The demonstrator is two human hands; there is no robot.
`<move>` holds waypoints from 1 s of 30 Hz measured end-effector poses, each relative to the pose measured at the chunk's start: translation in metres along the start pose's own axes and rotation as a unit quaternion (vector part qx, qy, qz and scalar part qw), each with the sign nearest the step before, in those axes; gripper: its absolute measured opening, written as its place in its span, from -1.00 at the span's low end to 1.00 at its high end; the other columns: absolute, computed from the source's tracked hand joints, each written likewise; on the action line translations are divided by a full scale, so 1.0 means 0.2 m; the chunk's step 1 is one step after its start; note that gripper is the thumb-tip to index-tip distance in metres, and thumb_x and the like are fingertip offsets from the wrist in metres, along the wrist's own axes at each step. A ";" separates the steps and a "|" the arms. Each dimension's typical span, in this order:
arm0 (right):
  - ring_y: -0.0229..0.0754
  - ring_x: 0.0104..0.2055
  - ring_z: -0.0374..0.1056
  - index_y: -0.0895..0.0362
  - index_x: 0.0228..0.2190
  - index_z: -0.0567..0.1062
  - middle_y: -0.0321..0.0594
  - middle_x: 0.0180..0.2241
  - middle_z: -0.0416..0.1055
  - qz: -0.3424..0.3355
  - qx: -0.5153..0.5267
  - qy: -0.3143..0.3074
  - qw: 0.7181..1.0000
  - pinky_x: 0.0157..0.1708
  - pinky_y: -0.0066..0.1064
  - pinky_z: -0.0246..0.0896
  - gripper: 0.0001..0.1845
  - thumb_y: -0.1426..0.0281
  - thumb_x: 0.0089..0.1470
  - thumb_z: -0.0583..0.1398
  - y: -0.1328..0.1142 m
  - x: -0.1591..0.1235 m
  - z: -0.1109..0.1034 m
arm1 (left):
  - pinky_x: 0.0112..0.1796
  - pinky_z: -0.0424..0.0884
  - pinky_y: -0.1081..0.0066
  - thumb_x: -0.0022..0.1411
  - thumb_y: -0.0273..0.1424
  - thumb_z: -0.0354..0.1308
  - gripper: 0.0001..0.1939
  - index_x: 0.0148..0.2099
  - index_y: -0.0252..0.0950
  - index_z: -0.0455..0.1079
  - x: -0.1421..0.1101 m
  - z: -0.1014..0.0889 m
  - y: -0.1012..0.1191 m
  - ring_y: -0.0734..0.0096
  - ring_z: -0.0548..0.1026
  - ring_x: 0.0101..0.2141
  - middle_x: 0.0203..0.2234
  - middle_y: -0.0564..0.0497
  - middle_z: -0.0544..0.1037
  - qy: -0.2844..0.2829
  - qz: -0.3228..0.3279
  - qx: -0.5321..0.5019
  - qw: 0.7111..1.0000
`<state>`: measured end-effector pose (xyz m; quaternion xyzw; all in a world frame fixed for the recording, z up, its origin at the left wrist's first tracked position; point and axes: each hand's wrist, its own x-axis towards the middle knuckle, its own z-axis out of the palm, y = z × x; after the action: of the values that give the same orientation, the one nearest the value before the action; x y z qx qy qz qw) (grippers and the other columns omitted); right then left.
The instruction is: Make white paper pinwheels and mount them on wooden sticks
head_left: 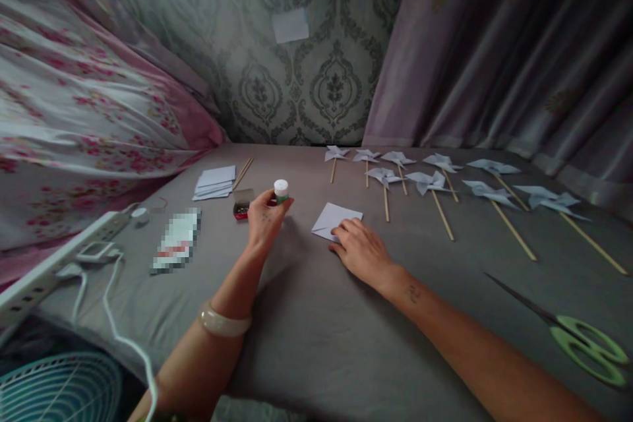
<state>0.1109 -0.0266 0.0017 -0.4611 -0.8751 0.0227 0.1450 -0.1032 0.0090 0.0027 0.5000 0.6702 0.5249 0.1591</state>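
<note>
My left hand (266, 216) is closed around a small bottle with a white cap (281, 188), held upright above the table. Part of its green label shows between the fingers. A square of white paper (332, 216) lies flat on the cloth, with a cut line visible near its left corner. My right hand (361, 247) rests over the paper's near right edge, fingers laid on it and thumb apart, covering that corner. Just left of my left hand stands a small open red box (241, 210) with tiny metal pieces inside.
Several paper pinwheels on sticks (435, 183) lie in rows at the right. Green-handled scissors (583, 339) lie near right. A paper stack (214, 182) and thin sticks (242, 173) are at back left. A blurred packet (177, 241), power strip (64, 262) and fan (59, 386) are left.
</note>
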 end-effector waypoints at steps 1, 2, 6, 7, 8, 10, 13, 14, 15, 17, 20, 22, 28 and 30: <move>-0.04 -0.12 0.31 0.14 -0.32 0.55 -0.10 -0.26 0.47 -0.001 -0.008 -0.001 1.000 -0.15 -0.31 0.19 -0.86 0.36 0.12 0.20 0.00 -0.01 0.00 | -0.37 0.30 0.47 -0.08 -0.22 0.23 -0.68 -0.27 -0.30 0.51 0.00 -0.01 -0.01 0.39 0.43 -0.40 -0.47 0.06 0.52 0.003 -0.002 0.013 1.000; -0.04 -0.13 0.31 0.14 -0.34 0.55 -0.11 -0.28 0.47 -0.001 -0.015 -0.002 1.000 -0.16 -0.31 0.19 -0.86 0.36 0.13 0.18 0.00 -0.02 0.00 | -0.37 0.29 0.47 -0.07 -0.22 0.22 -0.67 -0.26 -0.31 0.51 0.01 -0.01 -0.02 0.39 0.43 -0.40 -0.48 0.06 0.52 0.006 -0.002 0.023 1.000; -0.06 -0.16 0.32 0.13 -0.37 0.54 -0.13 -0.30 0.46 -0.011 -0.040 -0.001 0.999 -0.19 -0.31 0.18 -0.85 0.38 0.15 0.16 0.03 -0.03 0.01 | -0.39 0.28 0.46 -0.06 -0.21 0.19 -0.67 -0.27 -0.31 0.51 0.02 -0.02 -0.06 0.37 0.43 -0.42 -0.49 0.04 0.52 0.022 -0.015 0.045 0.999; -0.06 -0.17 0.32 0.13 -0.37 0.53 -0.13 -0.30 0.46 -0.015 -0.046 0.000 0.999 -0.20 -0.31 0.18 -0.85 0.39 0.16 0.16 0.03 -0.03 0.01 | -0.39 0.28 0.46 -0.06 -0.21 0.19 -0.67 -0.28 -0.31 0.51 0.02 -0.02 -0.06 0.36 0.44 -0.42 -0.49 0.03 0.53 0.026 -0.019 0.050 0.998; -0.07 -0.17 0.32 0.13 -0.38 0.53 -0.13 -0.30 0.46 -0.019 -0.052 0.002 0.998 -0.20 -0.31 0.18 -0.85 0.40 0.16 0.15 0.04 -0.04 0.02 | -0.39 0.28 0.45 -0.06 -0.21 0.19 -0.67 -0.28 -0.31 0.51 0.02 -0.02 -0.07 0.35 0.44 -0.42 -0.49 0.02 0.53 0.029 -0.024 0.055 0.998; -0.08 -0.17 0.31 0.12 -0.39 0.53 -0.13 -0.31 0.46 -0.028 -0.059 0.006 0.998 -0.20 -0.31 0.17 -0.83 0.43 0.17 0.13 0.04 -0.04 0.03 | -0.38 0.28 0.44 -0.05 -0.20 0.18 -0.67 -0.29 -0.33 0.51 0.02 -0.03 -0.07 0.33 0.45 -0.42 -0.48 -0.01 0.54 0.036 -0.031 0.066 0.997; -0.09 -0.17 0.30 0.13 -0.39 0.53 -0.15 -0.31 0.45 -0.038 -0.061 0.011 0.997 -0.20 -0.31 0.16 -0.82 0.45 0.18 0.12 0.06 -0.04 0.04 | -0.37 0.28 0.42 -0.04 -0.19 0.18 -0.67 -0.31 -0.34 0.50 0.02 -0.03 -0.07 0.31 0.46 -0.41 -0.47 -0.04 0.55 0.048 -0.035 0.085 0.995; -0.09 -0.17 0.30 0.12 -0.38 0.53 -0.15 -0.31 0.45 -0.042 -0.061 0.013 0.997 -0.20 -0.31 0.16 -0.82 0.46 0.18 0.12 0.06 -0.04 0.04 | -0.37 0.28 0.42 -0.03 -0.18 0.18 -0.67 -0.31 -0.34 0.50 0.02 -0.04 -0.06 0.30 0.46 -0.40 -0.46 -0.04 0.55 0.051 -0.034 0.092 0.994; -0.10 -0.17 0.29 0.12 -0.39 0.53 -0.15 -0.31 0.45 -0.043 -0.061 0.016 0.997 -0.20 -0.31 0.15 -0.82 0.46 0.18 0.12 0.06 -0.04 0.04 | -0.37 0.28 0.42 -0.02 -0.18 0.18 -0.67 -0.31 -0.34 0.49 0.02 -0.04 -0.06 0.30 0.46 -0.40 -0.46 -0.04 0.56 0.054 -0.035 0.101 0.993; -0.11 -0.17 0.29 0.13 -0.39 0.53 -0.15 -0.30 0.45 -0.041 -0.064 0.018 0.997 -0.21 -0.33 0.14 -0.81 0.48 0.18 0.11 0.06 -0.04 0.05 | -0.36 0.28 0.42 -0.01 -0.17 0.18 -0.67 -0.31 -0.34 0.49 0.03 -0.04 -0.05 0.30 0.47 -0.40 -0.45 -0.04 0.56 0.057 -0.038 0.122 0.990; -0.12 -0.19 0.28 0.14 -0.39 0.52 -0.13 -0.30 0.44 -0.043 -0.082 0.015 0.996 -0.23 -0.34 0.13 -0.79 0.52 0.18 0.09 0.06 -0.04 0.05 | -0.34 0.30 0.43 0.02 -0.19 0.18 -0.67 -0.28 -0.36 0.49 0.02 -0.05 -0.03 0.31 0.48 -0.40 -0.41 -0.06 0.58 0.057 -0.044 0.149 0.986; -0.11 -0.20 0.28 0.15 -0.38 0.51 -0.13 -0.32 0.43 -0.051 -0.099 0.011 0.994 -0.23 -0.34 0.13 -0.78 0.56 0.17 0.08 0.06 -0.05 0.05 | -0.32 0.31 0.42 0.04 -0.20 0.19 -0.67 -0.26 -0.36 0.48 0.02 -0.05 -0.02 0.30 0.50 -0.37 -0.37 -0.08 0.59 0.054 -0.045 0.161 0.984; -0.11 -0.21 0.29 0.17 -0.37 0.49 -0.12 -0.31 0.43 -0.054 -0.113 -0.007 0.992 -0.27 -0.34 0.13 -0.78 0.59 0.17 0.06 0.05 -0.05 0.04 | -0.21 0.34 0.36 0.08 -0.22 0.20 -0.64 -0.16 -0.40 0.46 0.01 -0.05 0.01 0.21 0.53 -0.24 -0.26 -0.17 0.59 0.038 -0.061 0.212 0.975; -0.11 -0.22 0.30 0.17 -0.36 0.48 -0.13 -0.30 0.43 -0.052 -0.116 -0.015 0.992 -0.29 -0.35 0.12 -0.79 0.60 0.17 0.07 0.04 -0.05 0.03 | -0.19 0.35 0.34 0.10 -0.21 0.20 -0.62 -0.14 -0.41 0.45 0.00 -0.05 0.02 0.19 0.53 -0.21 -0.25 -0.19 0.58 0.023 -0.063 0.240 0.968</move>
<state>0.1218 -0.0294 -0.0088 -0.4283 -0.8967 -0.0793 0.0787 -0.1096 0.0036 0.0105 0.4683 0.8103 0.3485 0.0519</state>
